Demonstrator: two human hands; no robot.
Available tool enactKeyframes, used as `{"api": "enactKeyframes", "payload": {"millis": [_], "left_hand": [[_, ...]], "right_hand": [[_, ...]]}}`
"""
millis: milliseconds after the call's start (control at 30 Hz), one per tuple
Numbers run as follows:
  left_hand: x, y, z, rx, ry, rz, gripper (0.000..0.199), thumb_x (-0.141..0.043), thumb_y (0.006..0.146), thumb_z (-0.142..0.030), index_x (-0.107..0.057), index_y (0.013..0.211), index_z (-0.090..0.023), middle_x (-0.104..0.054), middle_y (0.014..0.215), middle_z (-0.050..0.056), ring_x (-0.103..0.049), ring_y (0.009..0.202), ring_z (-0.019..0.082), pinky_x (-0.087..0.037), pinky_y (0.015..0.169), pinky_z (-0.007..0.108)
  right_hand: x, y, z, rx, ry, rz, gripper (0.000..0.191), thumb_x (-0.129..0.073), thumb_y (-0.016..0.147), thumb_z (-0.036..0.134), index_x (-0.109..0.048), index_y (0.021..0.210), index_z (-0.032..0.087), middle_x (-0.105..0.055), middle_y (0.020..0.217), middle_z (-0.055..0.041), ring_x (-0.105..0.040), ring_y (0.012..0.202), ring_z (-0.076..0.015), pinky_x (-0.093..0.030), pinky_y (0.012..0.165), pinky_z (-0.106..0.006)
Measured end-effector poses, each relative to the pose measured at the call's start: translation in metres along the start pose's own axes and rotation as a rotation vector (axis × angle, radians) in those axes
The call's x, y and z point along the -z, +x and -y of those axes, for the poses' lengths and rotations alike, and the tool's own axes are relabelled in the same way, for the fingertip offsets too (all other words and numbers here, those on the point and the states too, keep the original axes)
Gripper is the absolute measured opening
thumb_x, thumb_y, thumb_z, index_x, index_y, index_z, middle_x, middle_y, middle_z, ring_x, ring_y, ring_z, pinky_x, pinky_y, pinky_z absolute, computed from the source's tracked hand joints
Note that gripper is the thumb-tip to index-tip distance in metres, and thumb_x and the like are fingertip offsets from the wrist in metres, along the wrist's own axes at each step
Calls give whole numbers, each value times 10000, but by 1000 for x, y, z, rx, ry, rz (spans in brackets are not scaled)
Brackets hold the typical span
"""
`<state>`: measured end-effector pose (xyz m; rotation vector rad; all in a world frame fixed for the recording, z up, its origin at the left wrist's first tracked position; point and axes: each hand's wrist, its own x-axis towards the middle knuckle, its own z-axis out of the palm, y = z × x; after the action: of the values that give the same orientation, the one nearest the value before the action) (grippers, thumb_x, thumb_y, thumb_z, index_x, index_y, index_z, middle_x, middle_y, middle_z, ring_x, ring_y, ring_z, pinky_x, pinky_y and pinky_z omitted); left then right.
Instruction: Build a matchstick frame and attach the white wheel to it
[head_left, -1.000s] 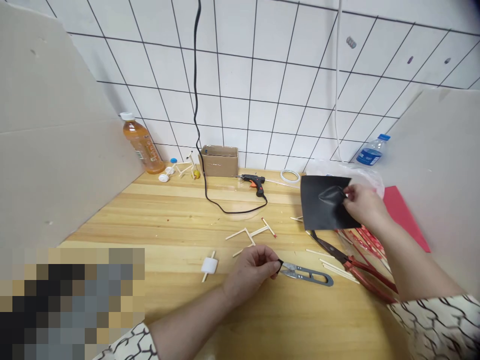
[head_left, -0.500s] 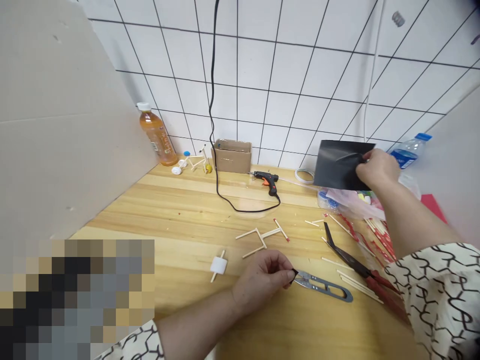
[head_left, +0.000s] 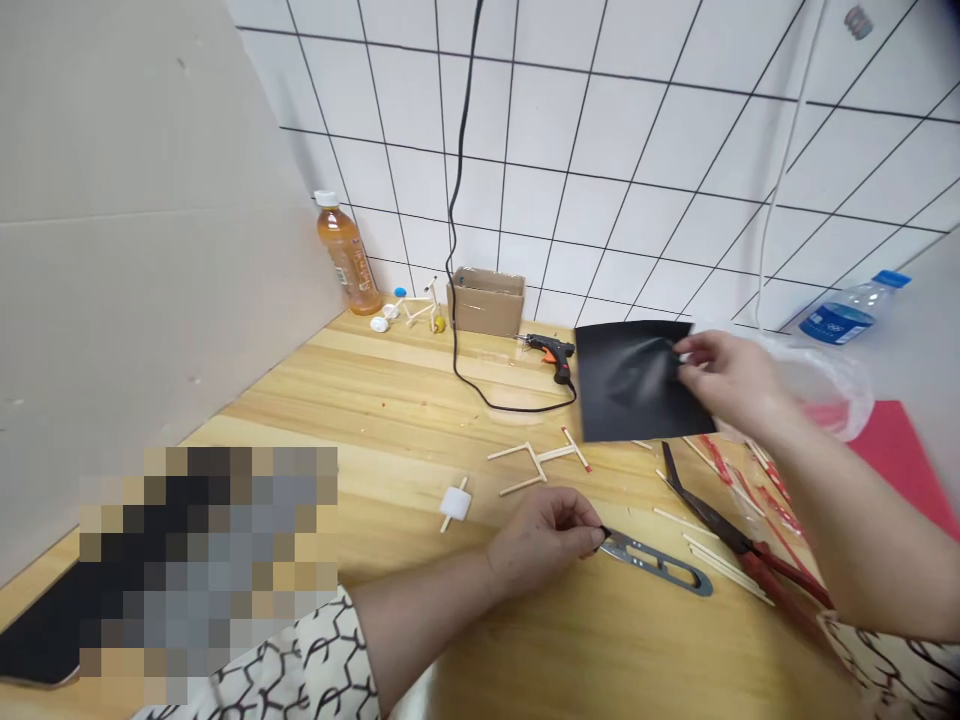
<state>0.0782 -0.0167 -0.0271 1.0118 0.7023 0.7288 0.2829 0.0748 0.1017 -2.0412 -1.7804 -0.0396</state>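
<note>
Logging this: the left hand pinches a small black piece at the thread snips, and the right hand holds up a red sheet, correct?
No, the head view shows the right hand holding up a black sheet, not a red one; the red sheet lies off to its right. The left hand does pinch the small black piece at the thread snips.

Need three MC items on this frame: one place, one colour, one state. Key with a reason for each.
1. Where is the hot glue gun?
A) Right of the cardboard box
B) Inside the box
C) Stuck to the wall tiles

2. What colour is the sheet in the right hand?
A) Red
B) Black
C) White

3. The thread snips by the left hand are:
A) Hanging from a hook
B) Standing upright
C) Lying flat on the table

1: A, the gun sits on the wood beside the box.
2: B, the fingers grip a dark black sheet.
3: C, the looped handle rests on the tabletop.
</note>
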Motion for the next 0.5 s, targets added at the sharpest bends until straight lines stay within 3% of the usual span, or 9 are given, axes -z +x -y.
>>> {"api": "enactKeyframes", "payload": {"millis": [133, 267, 400, 500], "left_hand": [[-1, 2, 4, -27, 24, 13, 122, -648, 629, -204, -551, 648, -133, -528, 554, -29, -449, 518, 73, -342, 525, 208], [-2, 6, 8, -49, 130, -3, 59, -596, 668, -132, -554, 627, -137, -516, 539, -39, -453, 518, 75, -360, 535, 206], [-1, 8, 8, -57, 143, -6, 35, -613, 646, -104, -621, 665, -133, -599, 592, -10, -545, 613, 128, -430, 610, 239], [1, 6, 2, -131, 169, 36, 145, -652, 630, -126, -666, 773, -138, -673, 729, 18, -593, 780, 195, -461, 730, 288]], "right_hand": [[-38, -12, 80, 209, 90, 195, 293, -538, 650, 67, -648, 898, 178, -653, 711, -6, -584, 627, -132, -420, 579, -212], [-73, -16, 148, 330, 130, 308, 280, -544, 612, 34, -650, 831, 173, -668, 709, -18, -601, 663, -152, -424, 596, -216], [-94, -14, 194, 360, 142, 346, 253, -557, 596, 21, -641, 783, 169, -683, 776, -58, -624, 765, -201, -436, 631, -245], [-107, -13, 220, 340, 156, 366, 236, -558, 602, 13, -630, 773, 158, -680, 841, -91, -625, 831, -229, -449, 670, -268]]}}
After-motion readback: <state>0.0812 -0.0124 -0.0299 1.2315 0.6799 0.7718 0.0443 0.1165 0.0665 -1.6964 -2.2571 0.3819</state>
